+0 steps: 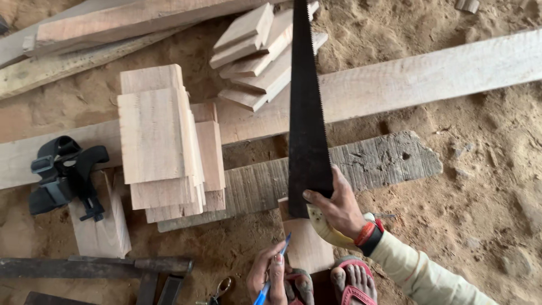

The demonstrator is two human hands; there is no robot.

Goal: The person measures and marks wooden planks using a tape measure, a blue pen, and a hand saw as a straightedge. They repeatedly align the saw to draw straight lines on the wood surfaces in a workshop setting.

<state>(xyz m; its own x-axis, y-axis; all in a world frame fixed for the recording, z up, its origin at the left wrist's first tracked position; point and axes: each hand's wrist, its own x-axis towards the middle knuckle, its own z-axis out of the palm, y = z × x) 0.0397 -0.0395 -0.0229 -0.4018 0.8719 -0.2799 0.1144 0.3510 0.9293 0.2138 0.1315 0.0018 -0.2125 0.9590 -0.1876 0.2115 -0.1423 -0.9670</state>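
My right hand (337, 208) grips the pale handle of a black hand saw (306, 107). Its long blade points away from me, over the planks, teeth facing right. My left hand (270, 272) holds a blue pen (271, 282) low near my feet. A small wooden piece (307, 248) lies between both hands, just in front of my sandalled feet (350, 279). The saw's handle hovers above this piece.
A stack of cut boards (161, 144) lies left of the saw, and more short boards (259, 56) are piled behind. A long plank (423, 76) and a weathered grey board (378, 161) cross the sandy ground. A black clamp (62, 175) rests on a block at left. Dark metal tools (101, 265) lie at the bottom left.
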